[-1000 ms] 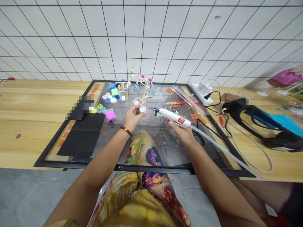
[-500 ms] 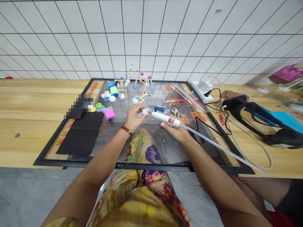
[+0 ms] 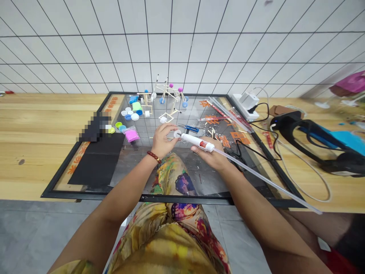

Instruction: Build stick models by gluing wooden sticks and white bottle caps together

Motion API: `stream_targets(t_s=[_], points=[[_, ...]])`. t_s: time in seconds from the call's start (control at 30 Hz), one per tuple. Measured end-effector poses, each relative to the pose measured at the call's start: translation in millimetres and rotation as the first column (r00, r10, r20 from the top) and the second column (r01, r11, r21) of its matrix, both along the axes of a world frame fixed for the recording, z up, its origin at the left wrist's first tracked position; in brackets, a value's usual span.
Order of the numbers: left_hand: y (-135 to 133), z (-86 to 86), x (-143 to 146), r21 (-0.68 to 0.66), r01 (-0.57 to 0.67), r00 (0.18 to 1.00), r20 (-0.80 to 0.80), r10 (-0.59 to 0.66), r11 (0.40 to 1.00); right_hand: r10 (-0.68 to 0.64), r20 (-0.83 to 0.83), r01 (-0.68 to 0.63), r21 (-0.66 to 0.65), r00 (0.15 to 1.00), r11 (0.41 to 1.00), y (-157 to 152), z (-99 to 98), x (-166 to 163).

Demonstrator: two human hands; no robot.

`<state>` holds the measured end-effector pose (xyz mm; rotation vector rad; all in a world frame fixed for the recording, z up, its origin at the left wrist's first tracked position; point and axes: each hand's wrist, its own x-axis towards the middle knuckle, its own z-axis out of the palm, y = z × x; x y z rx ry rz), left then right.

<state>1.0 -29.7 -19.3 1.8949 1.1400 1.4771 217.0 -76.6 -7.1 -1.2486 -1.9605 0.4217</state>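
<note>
Between the thumb and fingers of my left hand (image 3: 164, 140) is a small white round cap (image 3: 177, 134). My right hand (image 3: 211, 154) is closed around a white hot glue gun (image 3: 196, 141), whose nozzle meets or nearly meets the cap; I cannot tell which. A long clear glue stick (image 3: 265, 180) sticks out of the gun's back end. Just beyond my hands lie blue-handled snips (image 3: 190, 128). Several small stick models (image 3: 167, 101) with blue, pink and white parts stand at the back of the glass board (image 3: 182, 171).
Small lidded pots (image 3: 131, 114) and a pink clay packet (image 3: 131, 135) lie left of my hands, near black paper (image 3: 95, 160). Glue sticks (image 3: 228, 112), a power strip (image 3: 245, 106), cables and a black headset-like device (image 3: 313, 146) are on the right. A person's leg (image 3: 308, 232) shows at lower right.
The view has shifted slightly. Both hands keep the cap and the glue gun close together, with the gun's nozzle still at the cap.
</note>
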Motion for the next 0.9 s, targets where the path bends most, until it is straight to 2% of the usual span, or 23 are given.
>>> stream_targets(t_s=[0.17, 0.37, 0.9], points=[[1.3, -2.0, 0.1, 0.043, -0.024, 1.0, -0.017, 0.025, 0.999, 0.021, 0.026, -0.022, 0.021, 0.999, 1.0, 1.0, -0.2, 0.4], [-0.7, -0.3, 0.9, 0.016, -0.025, 0.999, -0.043, 0.026, 1.0, 0.023, 0.076, -0.027, 0.042, 0.997, 0.999, 2.3, 0.7, -0.1], [-3.7, 1.4, 0.7, 0.045, -0.059, 0.985, -0.159, 0.066, 0.997, 0.022, 0.091, -0.025, 0.033, 0.996, 0.999, 4.7, -1.9, -0.9]])
